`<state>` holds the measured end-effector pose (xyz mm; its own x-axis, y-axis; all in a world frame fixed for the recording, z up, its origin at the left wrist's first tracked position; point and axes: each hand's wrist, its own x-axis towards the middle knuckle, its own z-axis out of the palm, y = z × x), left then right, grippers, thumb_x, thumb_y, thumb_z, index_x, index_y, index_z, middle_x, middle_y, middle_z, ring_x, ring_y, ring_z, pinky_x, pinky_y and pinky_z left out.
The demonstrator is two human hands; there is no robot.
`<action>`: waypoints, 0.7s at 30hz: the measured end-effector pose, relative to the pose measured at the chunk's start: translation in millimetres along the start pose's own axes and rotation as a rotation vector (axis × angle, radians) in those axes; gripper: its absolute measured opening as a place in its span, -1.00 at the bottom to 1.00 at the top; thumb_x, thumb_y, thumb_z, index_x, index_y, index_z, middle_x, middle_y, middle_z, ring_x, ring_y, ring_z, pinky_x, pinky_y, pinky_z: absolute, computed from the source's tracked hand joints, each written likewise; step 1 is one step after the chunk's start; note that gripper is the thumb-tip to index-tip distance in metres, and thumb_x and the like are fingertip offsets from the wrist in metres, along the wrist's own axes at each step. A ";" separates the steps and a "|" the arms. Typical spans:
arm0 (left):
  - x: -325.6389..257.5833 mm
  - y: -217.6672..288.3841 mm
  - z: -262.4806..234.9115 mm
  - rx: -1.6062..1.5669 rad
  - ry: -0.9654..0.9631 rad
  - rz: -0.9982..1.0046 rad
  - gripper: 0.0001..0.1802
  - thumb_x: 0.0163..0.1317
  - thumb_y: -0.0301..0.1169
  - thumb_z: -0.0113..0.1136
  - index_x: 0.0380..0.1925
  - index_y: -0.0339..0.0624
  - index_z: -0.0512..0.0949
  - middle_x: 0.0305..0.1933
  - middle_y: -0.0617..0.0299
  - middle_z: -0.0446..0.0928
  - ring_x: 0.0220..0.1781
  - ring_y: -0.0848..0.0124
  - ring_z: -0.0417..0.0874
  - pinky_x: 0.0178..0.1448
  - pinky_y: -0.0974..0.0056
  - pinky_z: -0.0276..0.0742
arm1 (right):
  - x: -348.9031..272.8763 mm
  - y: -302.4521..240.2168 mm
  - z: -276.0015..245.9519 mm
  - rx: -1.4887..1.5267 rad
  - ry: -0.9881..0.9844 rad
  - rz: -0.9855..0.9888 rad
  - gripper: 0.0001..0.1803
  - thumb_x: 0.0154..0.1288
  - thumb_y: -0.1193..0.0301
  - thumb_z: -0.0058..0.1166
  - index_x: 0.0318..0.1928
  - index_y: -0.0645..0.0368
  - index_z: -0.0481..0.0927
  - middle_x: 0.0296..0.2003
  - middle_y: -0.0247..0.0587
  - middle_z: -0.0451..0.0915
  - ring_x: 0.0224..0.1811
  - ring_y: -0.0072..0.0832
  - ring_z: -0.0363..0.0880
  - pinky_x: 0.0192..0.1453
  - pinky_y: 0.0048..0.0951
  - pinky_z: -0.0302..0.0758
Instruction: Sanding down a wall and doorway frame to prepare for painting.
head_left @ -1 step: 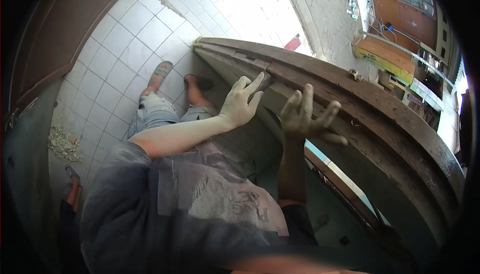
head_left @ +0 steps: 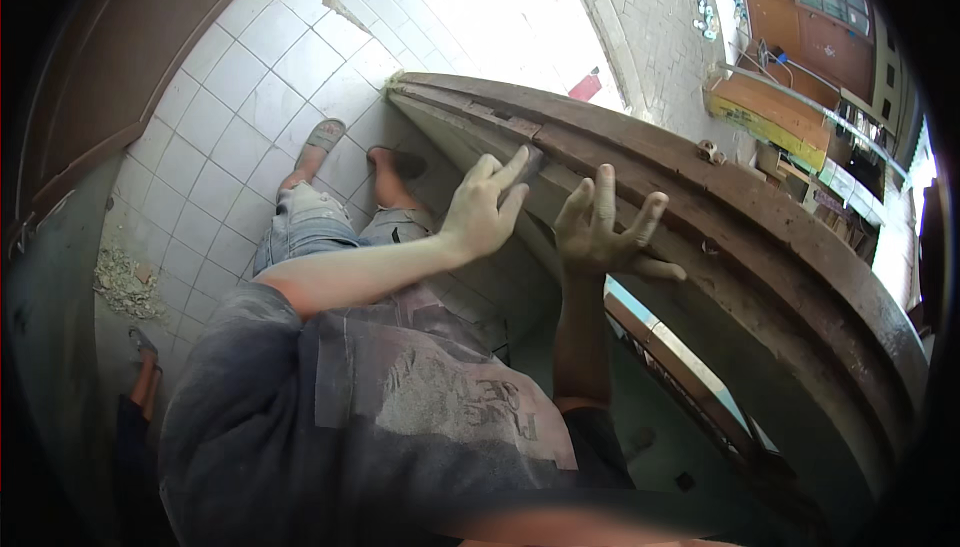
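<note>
- The left hand [head_left: 487, 209] presses a small grey sanding pad [head_left: 527, 160] under flat, nearly straight fingers against the long brown wooden frame [head_left: 700, 197], near its moulded edge.
- The right hand [head_left: 605, 232] lies open just beside it, fingers spread on the same wood, holding nothing.
- The frame stands on edge across the white tiled floor [head_left: 230, 77], beside the person's sandalled feet.
- Judging by the surface, sanding looks only partly done: the wood is still dark, rough and blotchy along most of its length.
</note>
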<state>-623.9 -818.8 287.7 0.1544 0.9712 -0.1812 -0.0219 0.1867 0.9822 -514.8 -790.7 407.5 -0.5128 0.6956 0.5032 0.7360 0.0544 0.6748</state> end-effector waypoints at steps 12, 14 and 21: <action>-47.9 -4.3 23.2 -0.039 -0.298 -0.096 -0.53 0.32 -0.37 0.17 0.24 -0.19 0.54 -0.11 -0.17 0.51 0.01 -0.08 0.57 0.11 -0.01 0.51 | -27.0 -3.6 7.7 0.142 -0.002 -0.024 -0.90 0.38 0.29 0.20 -0.15 -0.11 0.70 -0.09 -0.40 0.69 0.17 -0.41 0.65 0.57 0.48 -0.57; -52.3 -73.2 24.3 0.224 -0.322 -0.176 -0.50 0.36 -0.31 0.14 0.30 -0.14 0.48 -0.10 -0.19 0.49 -0.04 -0.15 0.57 0.11 -0.08 0.51 | -22.9 3.6 6.6 0.148 0.003 -0.017 -0.91 0.38 0.29 0.20 -0.15 -0.12 0.70 -0.11 -0.43 0.69 0.17 -0.42 0.65 0.59 0.46 -0.55; 30.1 -177.5 12.1 0.298 0.137 -0.120 -0.48 0.43 -0.32 0.09 0.36 -0.19 0.44 -0.15 -0.10 0.47 -0.03 -0.08 0.54 0.06 -0.06 0.48 | -24.9 1.7 6.6 0.160 -0.001 -0.077 -0.93 0.35 0.35 0.19 -0.17 -0.07 0.66 -0.18 -0.43 0.68 0.08 -0.50 0.68 0.62 0.38 -0.55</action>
<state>-603.4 -824.5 108.5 0.0038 0.9595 -0.2816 0.2810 0.2692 0.9212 -497.8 -803.2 392.5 -0.5697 0.6859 0.4528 0.7558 0.2208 0.6164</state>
